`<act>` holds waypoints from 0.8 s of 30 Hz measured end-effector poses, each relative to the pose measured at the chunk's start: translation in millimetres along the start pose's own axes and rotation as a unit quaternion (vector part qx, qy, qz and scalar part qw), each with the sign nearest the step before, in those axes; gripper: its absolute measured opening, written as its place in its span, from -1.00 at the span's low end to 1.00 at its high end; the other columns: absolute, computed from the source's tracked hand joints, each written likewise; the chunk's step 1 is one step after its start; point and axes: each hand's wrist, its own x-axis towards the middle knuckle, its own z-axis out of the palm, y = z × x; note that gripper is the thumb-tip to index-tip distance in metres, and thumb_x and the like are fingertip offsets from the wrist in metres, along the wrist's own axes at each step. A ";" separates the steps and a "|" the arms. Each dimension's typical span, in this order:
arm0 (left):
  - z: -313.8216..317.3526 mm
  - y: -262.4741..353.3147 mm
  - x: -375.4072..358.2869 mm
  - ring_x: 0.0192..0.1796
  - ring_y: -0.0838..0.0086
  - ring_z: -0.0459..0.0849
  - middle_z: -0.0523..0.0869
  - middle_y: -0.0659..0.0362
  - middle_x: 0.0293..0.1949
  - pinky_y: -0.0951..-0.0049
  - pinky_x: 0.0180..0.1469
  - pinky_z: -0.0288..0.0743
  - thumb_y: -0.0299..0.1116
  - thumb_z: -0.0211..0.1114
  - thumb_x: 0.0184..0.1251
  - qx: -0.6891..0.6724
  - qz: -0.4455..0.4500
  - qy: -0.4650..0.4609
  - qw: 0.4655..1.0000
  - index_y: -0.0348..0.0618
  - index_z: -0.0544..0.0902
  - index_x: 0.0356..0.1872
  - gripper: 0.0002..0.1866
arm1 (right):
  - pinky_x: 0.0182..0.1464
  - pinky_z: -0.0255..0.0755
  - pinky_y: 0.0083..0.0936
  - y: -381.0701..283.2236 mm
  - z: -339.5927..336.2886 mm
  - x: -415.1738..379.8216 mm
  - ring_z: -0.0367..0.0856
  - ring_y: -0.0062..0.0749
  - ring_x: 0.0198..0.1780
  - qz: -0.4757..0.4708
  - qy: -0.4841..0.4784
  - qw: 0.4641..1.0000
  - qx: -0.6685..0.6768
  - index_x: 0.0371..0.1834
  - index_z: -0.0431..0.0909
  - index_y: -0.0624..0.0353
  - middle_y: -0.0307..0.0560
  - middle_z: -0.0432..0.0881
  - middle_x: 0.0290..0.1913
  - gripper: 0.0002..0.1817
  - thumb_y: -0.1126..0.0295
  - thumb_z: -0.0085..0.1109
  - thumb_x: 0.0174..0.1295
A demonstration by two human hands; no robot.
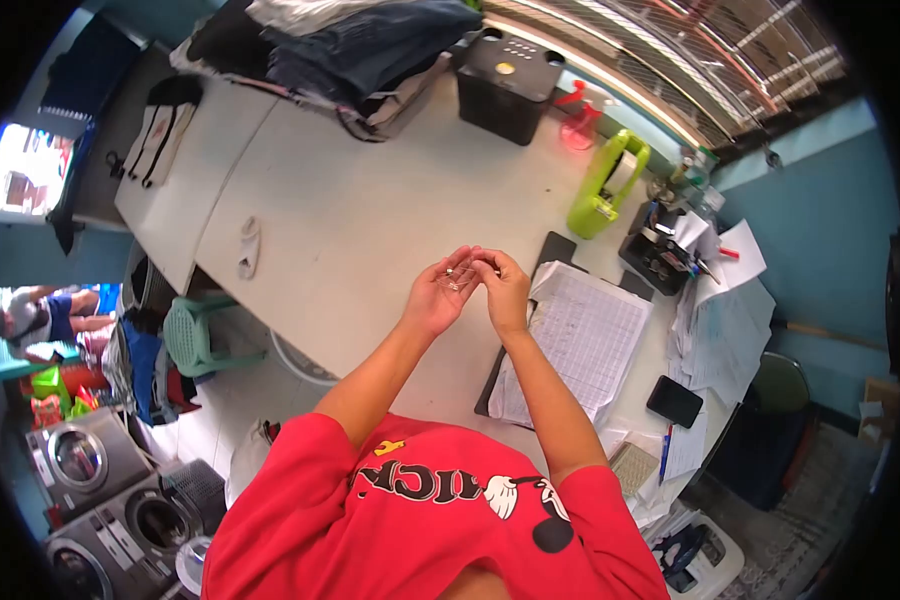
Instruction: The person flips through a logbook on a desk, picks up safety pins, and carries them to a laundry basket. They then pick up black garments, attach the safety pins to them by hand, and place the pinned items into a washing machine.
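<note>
My left hand is cupped palm-up above the white table, with a small shiny item resting at its fingers; it is too small to identify. My right hand meets it from the right, its fingertips pinched on the same small item. Both forearms reach out from my red shirt. Just right of my hands lies a ruled ledger sheet on a dark clipboard.
Folded clothes are piled at the table's far end beside a black box. A green tape dispenser, loose papers, a phone and a calculator lie at the right. Washing machines and a green stool stand at the left.
</note>
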 end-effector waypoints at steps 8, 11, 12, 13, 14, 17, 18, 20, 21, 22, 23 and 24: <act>-54.7 19.0 -21.1 0.03 0.36 0.49 0.52 0.05 -0.03 0.34 0.07 0.41 -0.40 -0.18 0.30 -0.019 0.028 0.077 0.996 -0.27 0.42 0.00 -0.67 | -0.40 0.47 -0.67 34.0 33.8 -9.6 0.52 -0.62 -0.44 0.132 -0.082 0.987 0.045 -0.35 0.57 0.30 -0.14 0.59 -0.43 -0.86 0.50 -0.01 0.14; -71.0 23.9 -22.0 0.04 0.37 0.49 0.52 0.06 -0.01 0.35 0.07 0.42 -0.39 -0.19 0.30 -0.012 0.025 0.077 0.997 -0.26 0.41 0.01 -0.66 | -0.38 0.48 -0.65 35.3 38.1 -10.4 0.52 -0.61 -0.43 0.157 -0.101 0.982 0.027 -0.36 0.55 0.30 -0.14 0.58 -0.44 -0.85 0.50 -0.04 0.16; -72.3 24.9 -22.7 0.06 0.37 0.48 0.51 0.06 0.01 0.35 0.07 0.41 -0.39 -0.20 0.31 -0.014 0.020 0.066 0.998 -0.26 0.41 0.02 -0.66 | -0.38 0.48 -0.65 34.0 37.8 -10.0 0.52 -0.61 -0.43 0.158 -0.102 0.982 0.024 -0.36 0.55 0.30 -0.14 0.58 -0.44 -0.85 0.50 -0.04 0.16; -73.1 25.4 -22.9 0.06 0.37 0.48 0.51 0.06 0.01 0.35 0.07 0.41 -0.39 -0.20 0.31 -0.016 0.021 0.066 0.997 -0.26 0.41 0.02 -0.66 | -0.33 0.48 -0.64 32.0 36.4 -8.8 0.53 -0.59 -0.35 0.172 -0.107 0.979 -0.003 -0.33 0.54 0.28 -0.14 0.58 -0.38 -0.84 0.49 -0.06 0.18; -73.8 25.6 -23.1 0.08 0.36 0.48 0.50 0.06 0.03 0.35 0.07 0.41 -0.38 -0.21 0.31 -0.017 0.019 0.071 0.997 -0.26 0.41 0.02 -0.65 | -0.27 0.48 -0.63 30.6 35.1 -7.6 0.55 -0.56 -0.28 0.186 -0.111 0.976 -0.029 -0.29 0.53 0.26 -0.13 0.58 -0.32 -0.83 0.47 -0.08 0.20; -74.6 25.8 -21.2 0.12 0.36 0.45 0.48 0.06 0.05 0.36 0.08 0.39 -0.38 -0.22 0.30 -0.013 0.015 0.087 0.996 -0.27 0.40 0.03 -0.64 | -0.26 0.46 -0.63 39.0 30.4 -5.1 0.53 -0.57 -0.26 0.187 -0.088 0.978 0.004 -0.29 0.52 0.23 -0.16 0.58 -0.32 -0.83 0.42 -0.08 0.21; -73.6 25.6 -20.9 0.14 0.37 0.43 0.48 0.07 0.06 0.36 0.09 0.37 -0.38 -0.22 0.30 -0.009 0.013 0.100 0.995 -0.27 0.40 0.04 -0.64 | -0.26 0.46 -0.63 40.8 27.8 -4.7 0.53 -0.57 -0.26 0.189 -0.086 0.978 0.003 -0.29 0.52 0.23 -0.16 0.58 -0.32 -0.83 0.42 -0.08 0.21; -71.7 25.1 -20.8 0.15 0.37 0.42 0.47 0.08 0.07 0.37 0.11 0.35 -0.38 -0.22 0.29 0.022 0.029 0.114 0.993 -0.26 0.39 0.04 -0.63 | -0.29 0.44 -0.63 44.2 22.5 -3.3 0.51 -0.58 -0.28 0.116 -0.127 0.976 -0.131 -0.28 0.52 0.19 -0.20 0.58 -0.31 -0.83 0.40 -0.07 0.20; -69.9 25.6 -21.5 0.16 0.37 0.41 0.47 0.09 0.07 0.38 0.12 0.33 -0.38 -0.23 0.28 0.054 0.047 0.127 0.989 -0.26 0.39 0.04 -0.63 | -0.29 0.44 -0.63 52.4 19.9 -1.8 0.51 -0.58 -0.28 0.117 -0.127 0.976 -0.132 -0.28 0.52 0.19 -0.20 0.58 -0.31 -0.83 0.40 -0.07 0.20; -69.8 26.3 -22.2 0.16 0.37 0.41 0.47 0.09 0.07 0.38 0.12 0.33 -0.38 -0.23 0.28 0.053 0.046 0.127 0.989 -0.26 0.39 0.04 -0.63 | -0.33 0.42 -0.65 62.1 17.3 0.1 0.50 -0.60 -0.30 0.073 -0.100 0.982 -0.146 -0.28 0.52 0.18 -0.22 0.58 -0.32 -0.84 0.40 -0.06 0.19; -69.6 28.3 -22.9 0.17 0.37 0.40 0.47 0.10 0.08 0.38 0.12 0.32 -0.38 -0.23 0.28 0.061 0.059 0.147 0.985 -0.26 0.39 0.04 -0.63 | -0.36 0.41 -0.66 71.2 13.3 2.2 0.49 -0.61 -0.32 0.027 -0.073 0.984 -0.159 -0.28 0.52 0.16 -0.25 0.57 -0.33 -0.85 0.41 -0.06 0.18; -69.9 30.4 -23.0 0.17 0.37 0.39 0.46 0.11 0.08 0.39 0.13 0.31 -0.38 -0.24 0.27 0.069 0.071 0.166 0.981 -0.26 0.40 0.04 -0.63 | -0.36 0.41 -0.66 65.3 9.3 3.4 0.49 -0.61 -0.32 0.027 -0.071 0.984 -0.160 -0.28 0.52 0.16 -0.25 0.57 -0.33 -0.85 0.41 -0.06 0.18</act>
